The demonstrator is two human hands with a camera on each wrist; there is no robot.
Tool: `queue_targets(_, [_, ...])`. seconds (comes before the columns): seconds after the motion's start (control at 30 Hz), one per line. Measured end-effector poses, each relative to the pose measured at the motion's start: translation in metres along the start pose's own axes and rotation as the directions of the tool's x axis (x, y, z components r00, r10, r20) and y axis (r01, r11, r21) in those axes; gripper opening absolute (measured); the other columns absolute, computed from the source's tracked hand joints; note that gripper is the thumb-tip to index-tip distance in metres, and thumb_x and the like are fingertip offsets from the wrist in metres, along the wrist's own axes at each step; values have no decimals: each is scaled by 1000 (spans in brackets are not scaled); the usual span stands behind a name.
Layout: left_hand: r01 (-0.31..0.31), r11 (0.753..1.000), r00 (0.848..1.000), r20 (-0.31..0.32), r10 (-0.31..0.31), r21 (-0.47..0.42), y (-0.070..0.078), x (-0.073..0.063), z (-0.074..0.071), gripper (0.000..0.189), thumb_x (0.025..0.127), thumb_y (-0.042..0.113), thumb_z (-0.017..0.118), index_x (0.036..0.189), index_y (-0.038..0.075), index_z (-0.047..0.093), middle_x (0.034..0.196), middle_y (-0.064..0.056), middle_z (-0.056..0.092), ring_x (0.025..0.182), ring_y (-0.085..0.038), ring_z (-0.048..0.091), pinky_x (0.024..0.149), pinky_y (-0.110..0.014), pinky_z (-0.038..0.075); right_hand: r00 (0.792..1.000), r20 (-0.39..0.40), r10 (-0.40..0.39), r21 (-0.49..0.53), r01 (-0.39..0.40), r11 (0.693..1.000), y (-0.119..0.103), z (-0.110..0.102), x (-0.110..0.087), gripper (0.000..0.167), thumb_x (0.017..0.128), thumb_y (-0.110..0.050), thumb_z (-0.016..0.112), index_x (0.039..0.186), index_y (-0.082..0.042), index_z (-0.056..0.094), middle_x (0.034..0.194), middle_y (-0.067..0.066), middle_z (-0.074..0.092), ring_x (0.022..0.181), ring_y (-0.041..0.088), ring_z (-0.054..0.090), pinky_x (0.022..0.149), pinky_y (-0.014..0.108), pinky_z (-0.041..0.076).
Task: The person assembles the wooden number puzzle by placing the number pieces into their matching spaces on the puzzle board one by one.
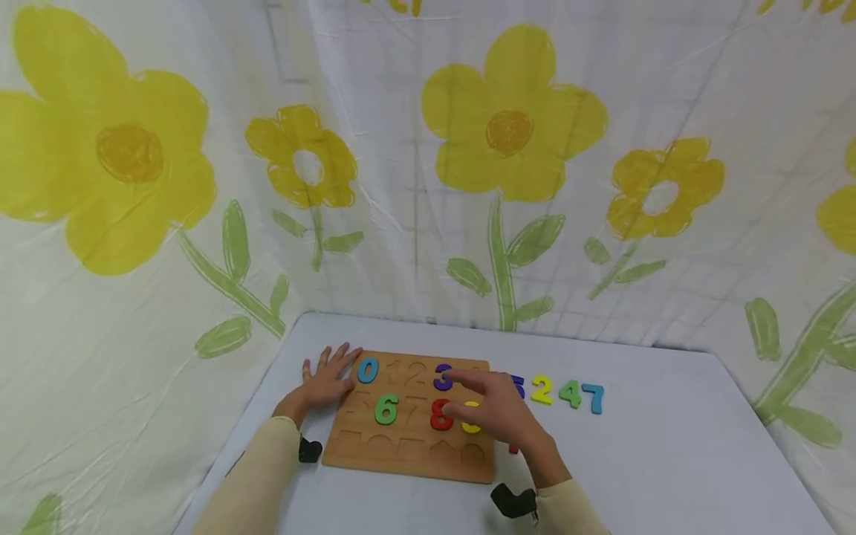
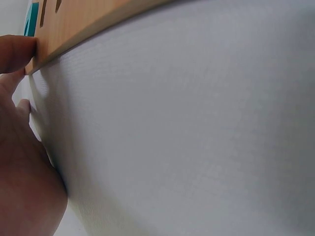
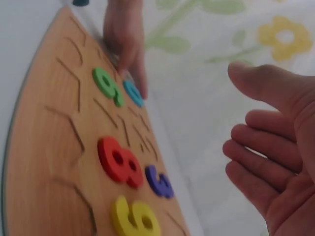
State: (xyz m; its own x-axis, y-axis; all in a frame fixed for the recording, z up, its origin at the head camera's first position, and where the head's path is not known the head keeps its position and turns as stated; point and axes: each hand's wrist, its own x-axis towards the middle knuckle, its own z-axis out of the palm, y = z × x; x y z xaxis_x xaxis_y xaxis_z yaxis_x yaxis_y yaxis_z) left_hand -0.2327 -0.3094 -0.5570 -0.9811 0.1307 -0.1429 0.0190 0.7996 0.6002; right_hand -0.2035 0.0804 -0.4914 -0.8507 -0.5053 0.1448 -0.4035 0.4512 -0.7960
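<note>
From my head view, the wooden board (image 1: 428, 464) lies flat on the white surface (image 1: 669, 453). I read the left hand (image 1: 324, 385) as released: fingers spread beside the board's left side, thumb touching its edge. I read the right hand (image 1: 498, 409) as released also: it hovers over the board's right part, thumb and fingers apart, palm bare in my right wrist view. The top row carries the blue 0 (image 1: 367, 370) and purple 3 (image 1: 443, 377); the middle row carries the green 6 (image 1: 386, 409), red 8 (image 1: 441, 414) and yellow 9 (image 3: 135, 219). Right of the board lie the purple 5 (image 1: 519, 386), yellow 2 (image 1: 542, 390), green 4 (image 1: 571, 394) and blue 7 (image 1: 594, 397).
</note>
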Motion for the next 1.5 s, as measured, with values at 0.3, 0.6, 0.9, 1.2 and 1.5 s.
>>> queue_targets(0.3, [4,1000,1000,2,-4,-10,-6,-4,13,74,99,25,56,170,15,38,182,-22,17,166,-57,-4,122,-81,-19,996,-14,93,16,-93,996,35,-34,-39,52,93,-38,88,141,-25,75,144,2,75,135,37,70,111,60,55])
queue_targets(0.6, [0,1000,1000,-4,0,-12,-9,-3,15,75,100,24,56,171,16,37,183,-21,16,167,-56,-5,121,-81,-20,985,-24,171,-16,-172,985,55,-65,-75,57,92,-37,89,144,-21,73,143,6,75,140,38,67,111,62,55])
queue_targets(0.9, [-18,999,1000,-20,19,36,-19,10,13,74,101,22,54,172,15,34,182,-24,16,165,-58,-4,119,-83,-19,978,-79,192,-99,-199,975,65,-88,-97,60,89,-33,92,144,-16,74,143,5,76,137,32,70,108,51,59])
queue_targets(1.2, [-6,999,1000,-13,6,50,-19,13,11,75,101,22,54,173,13,32,183,-23,14,166,-57,-5,120,-82,-19,967,-90,238,-101,-247,964,71,-101,-109,64,88,-34,92,146,-15,72,144,3,75,139,34,68,110,53,56])
queue_targets(1.5, [-11,999,1000,-20,12,41,-16,11,10,75,101,21,54,172,12,33,182,-24,15,166,-57,-5,120,-82,-19,972,-69,225,-36,-228,973,78,-95,-107,62,88,-32,93,144,-14,73,144,7,75,139,35,68,111,55,55])
